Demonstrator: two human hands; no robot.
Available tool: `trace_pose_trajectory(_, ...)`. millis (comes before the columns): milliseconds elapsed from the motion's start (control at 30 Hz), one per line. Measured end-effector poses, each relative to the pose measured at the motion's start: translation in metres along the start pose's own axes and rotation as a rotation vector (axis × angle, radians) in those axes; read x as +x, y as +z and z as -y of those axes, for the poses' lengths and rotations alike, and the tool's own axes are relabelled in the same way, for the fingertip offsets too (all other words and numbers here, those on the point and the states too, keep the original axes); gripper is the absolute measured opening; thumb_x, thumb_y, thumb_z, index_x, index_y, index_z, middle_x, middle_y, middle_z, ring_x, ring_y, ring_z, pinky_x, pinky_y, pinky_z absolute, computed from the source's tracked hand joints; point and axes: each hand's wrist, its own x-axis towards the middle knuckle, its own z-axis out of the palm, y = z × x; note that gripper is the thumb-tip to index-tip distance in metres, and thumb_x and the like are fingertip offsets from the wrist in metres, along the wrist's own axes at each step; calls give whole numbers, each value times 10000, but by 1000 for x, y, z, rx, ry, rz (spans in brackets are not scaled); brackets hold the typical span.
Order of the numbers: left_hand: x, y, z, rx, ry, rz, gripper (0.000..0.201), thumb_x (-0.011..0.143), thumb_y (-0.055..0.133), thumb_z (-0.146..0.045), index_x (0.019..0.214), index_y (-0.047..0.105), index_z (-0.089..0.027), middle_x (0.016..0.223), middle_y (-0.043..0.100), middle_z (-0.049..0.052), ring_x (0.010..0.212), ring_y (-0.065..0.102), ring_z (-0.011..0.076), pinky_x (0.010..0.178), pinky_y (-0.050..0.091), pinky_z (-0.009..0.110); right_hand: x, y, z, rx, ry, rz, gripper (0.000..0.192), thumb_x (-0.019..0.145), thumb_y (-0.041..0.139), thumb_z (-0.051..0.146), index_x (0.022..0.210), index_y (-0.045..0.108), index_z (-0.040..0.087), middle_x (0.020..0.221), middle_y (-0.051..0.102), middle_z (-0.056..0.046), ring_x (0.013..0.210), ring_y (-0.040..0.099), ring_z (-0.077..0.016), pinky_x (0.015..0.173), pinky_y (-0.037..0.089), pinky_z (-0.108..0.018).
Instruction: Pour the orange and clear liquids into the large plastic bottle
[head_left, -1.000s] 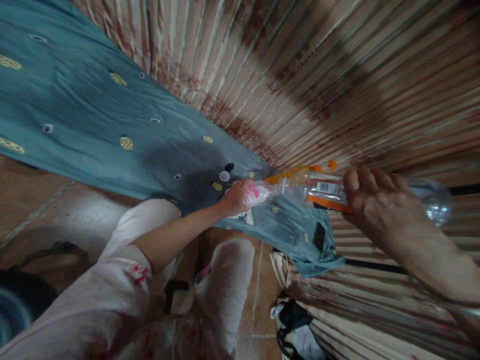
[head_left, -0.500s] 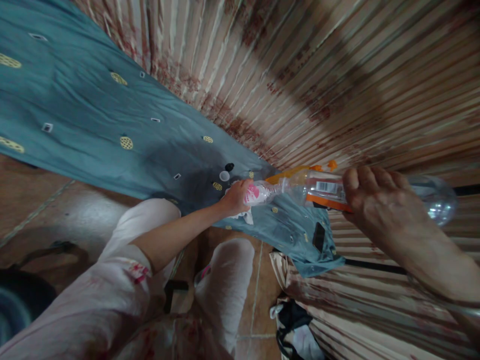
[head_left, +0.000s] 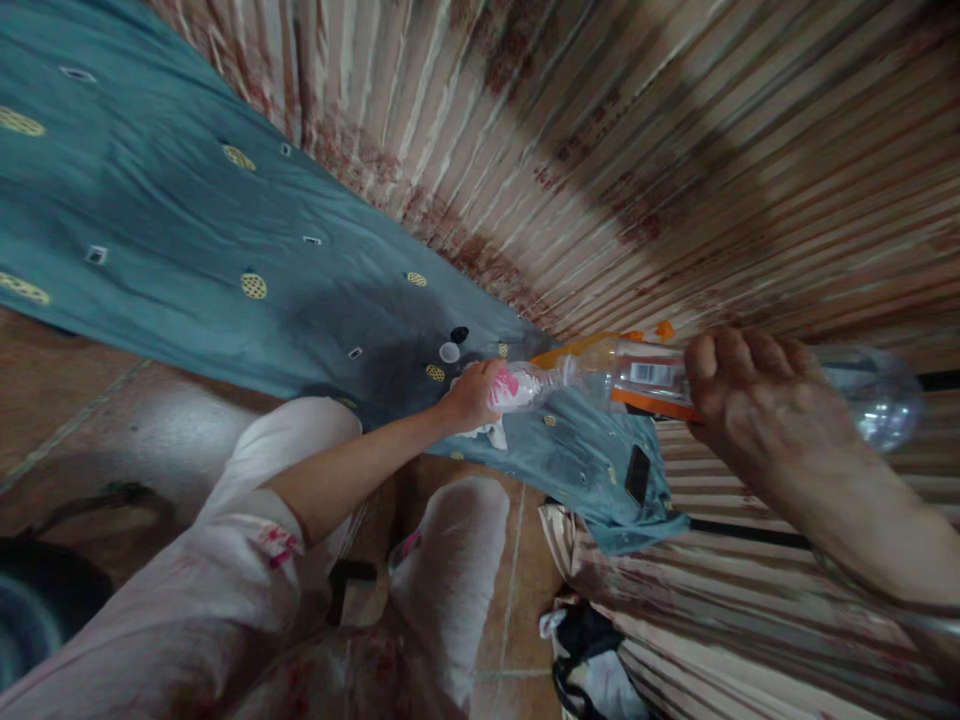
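Over the near edge of the striped bed, right hand (head_left: 757,410) grips tilted clear plastic bottle with orange label (head_left: 637,378), neck meeting small pink-patterned container (head_left: 517,388) clasped by left hand (head_left: 469,398); transfer apparently under way, completion indeterminable.

Striped bedding (head_left: 675,150), brown tiled floor (head_left: 112,420)

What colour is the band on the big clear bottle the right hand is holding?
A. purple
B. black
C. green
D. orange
D. The right hand grips a clear plastic bottle lying sideways, and an orange strip runs along its label, next to a white barcode patch. The left hand holds a small pink and white bottle at its mouth, above the blue cloth.
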Motion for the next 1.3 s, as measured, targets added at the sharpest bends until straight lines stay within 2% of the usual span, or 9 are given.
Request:
trace_pose_trajectory(233,0,1,3,-2,22,-9,1036,724,1033,-163,1699,696,-249,1676,834,184,1528,836,470,1328,728,660,1,2,1,-39,9,-32,291,1148,579,43,1281,836,63,1116,847,-229,1049,773,-382,940,562,-442)
trace_pose_trajectory(400,1,-1,1,-3,2,6,1017,729,1021,-153,1689,697,-237,1713,816,207,1569,816,491,1368,699,694,-1,1,1,-42,-11,-42,273,1150,578,39,1259,828,41,1114,841,-240,1037,778,-382,935,550,-443)
trace_pose_trajectory(667,1,0,-3,-1,-14,10,1047,719,1010,-121,1708,682,-228,1732,811,218,1578,814,497,1367,702,685,0,-1,1,-36,-1,-36,304,1162,557,25,1279,836,47,1101,849,-220,1036,787,-375,942,557,-445)
trace_pose_trajectory(867,0,-3,-9,22,-14,8,1006,753,1016,-97,1695,680,-204,1747,803,216,1611,793,508,1400,684,665,0,-1,-1,-60,-24,-73,286,1154,600,41,1329,816,-26,1115,846,-251,1050,798,-393,945,564,-451)
trace_pose_trajectory(1067,1,-4,-5,13,-27,10,995,739,1063,-159,1666,711,-243,1642,856,170,1526,846,461,1352,717,647,-1,3,2,-23,-2,-18,282,1128,608,33,1315,816,-3,1127,837,-242,1039,791,-389,948,568,-454)
trace_pose_trajectory(1300,1,-2,-9,61,-50,5,1025,752,1044,-106,1707,686,-203,1667,841,193,1544,830,472,1335,722,624,-6,1,6,35,24,23,254,1146,606,36,1285,813,-11,1106,837,-258,1041,808,-401,938,607,-463)
